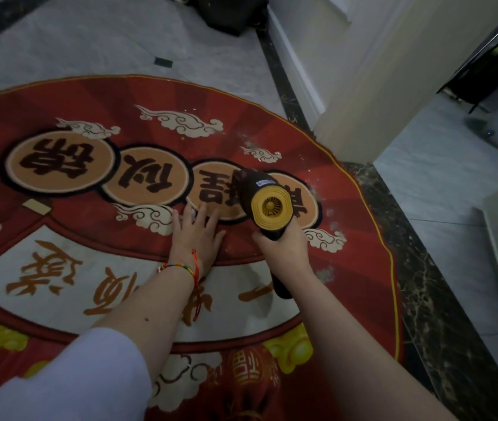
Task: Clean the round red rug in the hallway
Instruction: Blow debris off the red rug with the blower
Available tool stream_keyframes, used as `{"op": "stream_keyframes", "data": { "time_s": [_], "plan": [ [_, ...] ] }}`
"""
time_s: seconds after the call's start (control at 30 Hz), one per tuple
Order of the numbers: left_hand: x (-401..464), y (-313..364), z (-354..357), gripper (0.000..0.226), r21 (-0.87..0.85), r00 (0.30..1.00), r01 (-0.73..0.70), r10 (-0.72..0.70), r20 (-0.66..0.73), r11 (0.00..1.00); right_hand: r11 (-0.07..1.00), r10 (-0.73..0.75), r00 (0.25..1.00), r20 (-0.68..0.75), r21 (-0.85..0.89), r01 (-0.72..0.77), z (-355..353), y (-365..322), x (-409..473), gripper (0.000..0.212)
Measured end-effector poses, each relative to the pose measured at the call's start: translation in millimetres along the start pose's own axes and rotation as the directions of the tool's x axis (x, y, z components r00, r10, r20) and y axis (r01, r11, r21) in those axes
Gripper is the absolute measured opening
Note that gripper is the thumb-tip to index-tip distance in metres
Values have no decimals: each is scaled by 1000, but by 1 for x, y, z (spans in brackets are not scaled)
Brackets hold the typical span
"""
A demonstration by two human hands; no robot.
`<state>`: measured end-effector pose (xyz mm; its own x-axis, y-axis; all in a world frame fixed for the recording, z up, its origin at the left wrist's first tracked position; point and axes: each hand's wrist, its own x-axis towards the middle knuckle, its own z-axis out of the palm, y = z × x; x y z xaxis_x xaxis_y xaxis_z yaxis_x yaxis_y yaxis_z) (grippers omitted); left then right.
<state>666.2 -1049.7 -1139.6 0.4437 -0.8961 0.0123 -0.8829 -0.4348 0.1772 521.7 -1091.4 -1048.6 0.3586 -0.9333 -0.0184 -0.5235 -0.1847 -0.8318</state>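
The round red rug (96, 95) with tan circles, dark characters and white clouds fills most of the floor below me. My left hand (196, 235) lies flat on it, fingers spread, a coloured string bracelet on the wrist. My right hand (284, 247) grips the handle of a dark handheld blower (259, 196) with a yellow fan end facing me; its nozzle points away at the rug's far right part. Pale crumbs and dust (311, 189) are scattered on the rug near that nozzle and toward the right rim.
Grey marble floor (89, 41) surrounds the rug, with a dark marble border strip (417, 268) on the right. A cream wall corner (357, 123) stands close to the rug's far right edge. A black object (229, 13) sits on the floor at the back.
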Motion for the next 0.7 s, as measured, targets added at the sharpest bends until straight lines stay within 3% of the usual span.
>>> {"op": "stream_keyframes", "data": {
  "time_s": [0.7],
  "plan": [
    [9, 0, 3, 54, -56, 997, -72, 69, -44, 996, 999, -21, 999, -51, -38, 19, -9, 18, 2, 27]
  ]
}}
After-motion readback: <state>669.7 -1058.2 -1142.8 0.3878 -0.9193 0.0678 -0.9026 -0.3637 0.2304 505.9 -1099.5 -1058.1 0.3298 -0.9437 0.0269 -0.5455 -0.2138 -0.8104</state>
